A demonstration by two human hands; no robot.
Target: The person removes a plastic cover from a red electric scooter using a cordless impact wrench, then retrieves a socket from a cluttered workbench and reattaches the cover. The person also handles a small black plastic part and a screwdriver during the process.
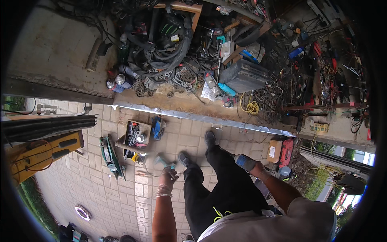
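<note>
My left hand (167, 178), in a thin clear glove, is low in front of my left leg with its fingers partly curled. Just beyond its fingertips is a blurred teal-and-grey power tool (161, 160); I cannot tell whether the hand touches it. On the other side of my legs, my right hand (258, 169), also gloved, grips a container with a blue label (242, 161), seemingly a bottle or can. An open wooden tool box (148, 127), filled with hand tools, sits on the brick paving ahead, with blue gloves (157, 128) beside it.
Left of the tool box is a green metal floor jack (109, 155). A metal-edged ledge (187, 115) crosses ahead, heaped with chains (178, 75), hoses, wires and a dark case (243, 75). A cardboard box (275, 149) and red case (286, 152) stand right. A yellow machine part (45, 154) juts in left.
</note>
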